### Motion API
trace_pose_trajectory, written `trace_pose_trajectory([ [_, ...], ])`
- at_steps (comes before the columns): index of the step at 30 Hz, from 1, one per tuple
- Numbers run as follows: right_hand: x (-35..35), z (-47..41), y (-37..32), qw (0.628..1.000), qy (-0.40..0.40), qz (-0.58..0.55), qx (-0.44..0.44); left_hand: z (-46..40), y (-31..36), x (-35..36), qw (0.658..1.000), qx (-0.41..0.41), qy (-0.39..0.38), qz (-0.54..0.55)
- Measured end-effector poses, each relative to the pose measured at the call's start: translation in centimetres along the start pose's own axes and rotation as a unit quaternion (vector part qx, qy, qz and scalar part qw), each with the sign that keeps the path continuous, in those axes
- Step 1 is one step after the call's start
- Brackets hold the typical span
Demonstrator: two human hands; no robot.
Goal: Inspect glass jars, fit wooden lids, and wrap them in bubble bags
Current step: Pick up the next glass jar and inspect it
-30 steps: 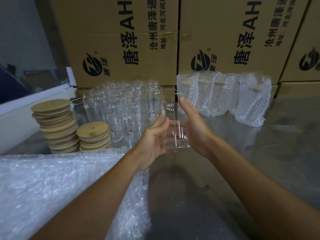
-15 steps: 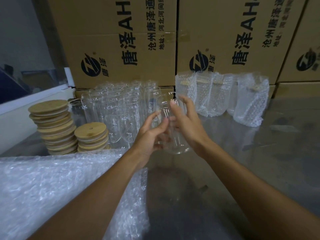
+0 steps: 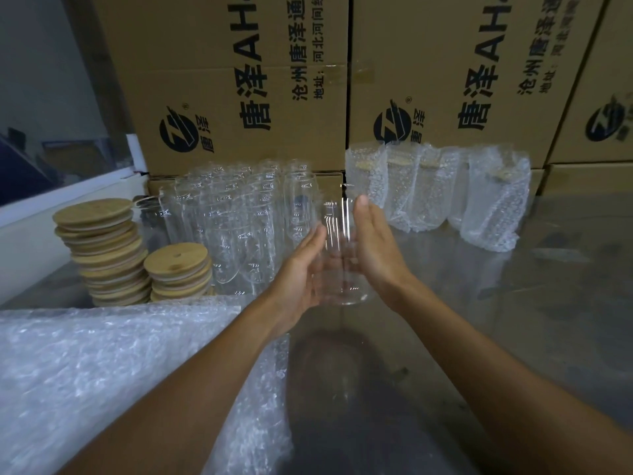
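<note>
Head view shows the jar (image 3: 337, 255) upright above the worktop (image 3: 513, 320) middle, left hand (image 3: 301, 275) and right hand (image 3: 375, 248) pressing flat on its sides; glass looks hard, slippery, breakable, so hold the sides.

A clear glass jar (image 3: 337, 255) stands roughly upright, lidless, apparently lifted just off the surface, between two flat palms. Bare jars (image 3: 239, 221) cluster behind-left, beside stacked wooden lids (image 3: 102, 248); wrapped jars (image 3: 435, 190) stand behind-right.

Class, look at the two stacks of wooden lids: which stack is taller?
The left stack, nearest the white ledge; the shorter stack beside it reaches about half its height.
</note>
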State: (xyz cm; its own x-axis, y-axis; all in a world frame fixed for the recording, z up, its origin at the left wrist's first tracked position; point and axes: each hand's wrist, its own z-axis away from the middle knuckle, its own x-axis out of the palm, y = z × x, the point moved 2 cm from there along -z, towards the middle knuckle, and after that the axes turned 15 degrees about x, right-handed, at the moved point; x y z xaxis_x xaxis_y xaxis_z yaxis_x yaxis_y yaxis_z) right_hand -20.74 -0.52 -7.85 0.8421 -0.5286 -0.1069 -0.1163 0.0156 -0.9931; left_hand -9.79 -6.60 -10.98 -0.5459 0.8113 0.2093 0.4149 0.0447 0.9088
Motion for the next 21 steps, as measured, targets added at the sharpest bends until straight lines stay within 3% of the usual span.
trace_pose_trajectory([
  [6, 0.9, 0.7, 0.0, 0.999, 0.0, 0.026, -0.046, 0.2, 0.3, -0.4, 0.998, 0.009, 0.059, 0.008],
  [14, 1.3, 0.2, 0.0, 0.991, -0.09, -0.096, 0.036, 0.6, 0.8, -0.3, 0.997, 0.008, 0.058, 0.056],
  [21, -0.3, 0.6, -1.1, 0.999, 0.007, 0.034, -0.017, 0.3, 0.7, -0.2, 0.989, 0.05, 0.102, -0.091],
])
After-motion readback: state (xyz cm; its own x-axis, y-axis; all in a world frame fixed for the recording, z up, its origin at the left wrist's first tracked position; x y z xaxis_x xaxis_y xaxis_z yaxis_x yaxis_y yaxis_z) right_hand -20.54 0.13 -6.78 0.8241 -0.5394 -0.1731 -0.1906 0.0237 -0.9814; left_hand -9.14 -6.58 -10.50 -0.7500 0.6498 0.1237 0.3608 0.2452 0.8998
